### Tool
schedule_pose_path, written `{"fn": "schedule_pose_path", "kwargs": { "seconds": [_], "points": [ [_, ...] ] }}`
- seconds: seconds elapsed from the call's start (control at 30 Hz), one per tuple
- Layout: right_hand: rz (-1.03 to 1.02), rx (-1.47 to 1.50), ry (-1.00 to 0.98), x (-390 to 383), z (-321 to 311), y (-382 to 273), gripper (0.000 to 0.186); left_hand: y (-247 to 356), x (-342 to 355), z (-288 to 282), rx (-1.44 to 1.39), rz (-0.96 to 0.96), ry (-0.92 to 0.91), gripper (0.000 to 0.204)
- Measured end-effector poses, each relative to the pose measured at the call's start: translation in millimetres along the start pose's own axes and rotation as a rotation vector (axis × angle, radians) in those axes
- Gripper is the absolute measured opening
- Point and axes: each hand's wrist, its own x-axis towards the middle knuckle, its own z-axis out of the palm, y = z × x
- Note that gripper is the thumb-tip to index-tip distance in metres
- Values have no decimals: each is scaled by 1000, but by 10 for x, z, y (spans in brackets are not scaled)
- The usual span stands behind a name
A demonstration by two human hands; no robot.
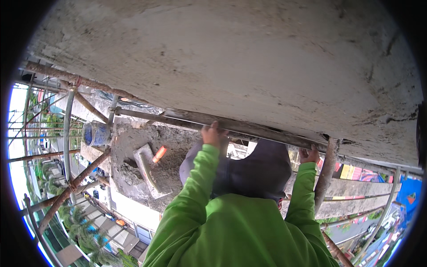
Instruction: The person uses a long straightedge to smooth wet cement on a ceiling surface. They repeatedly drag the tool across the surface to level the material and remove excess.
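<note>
One long, narrow bar (267,134) is noted along the lower edge of the concrete wall (222,66), extending between the left hand (211,135) and right hand (310,155). Fingers are placed against it; whether either grip is clamped cannot be told.

Both hands (211,135) on a long bar (262,133)

A long, straight, grey bar (262,132) with a dirty surface is stretching across the frame's middle, slanting gently down toward the right.
</note>
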Motion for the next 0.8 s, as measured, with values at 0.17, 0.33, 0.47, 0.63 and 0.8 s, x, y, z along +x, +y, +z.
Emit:
{"fn": "schedule_pose_path", "kwargs": {
  "seconds": [0.17,0.33,0.47,0.63,0.8],
  "points": [
    [-149,-146,-68,261,-206,-60,34,38,-111,182,22,-54,-139,33],
    [59,-31,-37,-124,207,-65,34,372,-14,15,79,115,-93,29],
    [54,-12,-179,-418,370,29,33,872,-276,93,62,256,-60,21],
    [-123,-87,-531,-457,265,216,33,1247,-394,66,69,411,-114,16],
    [19,90,-466,-1149,748,81,36,1720,-736,119,58,571,-32,16]
  ]
}}
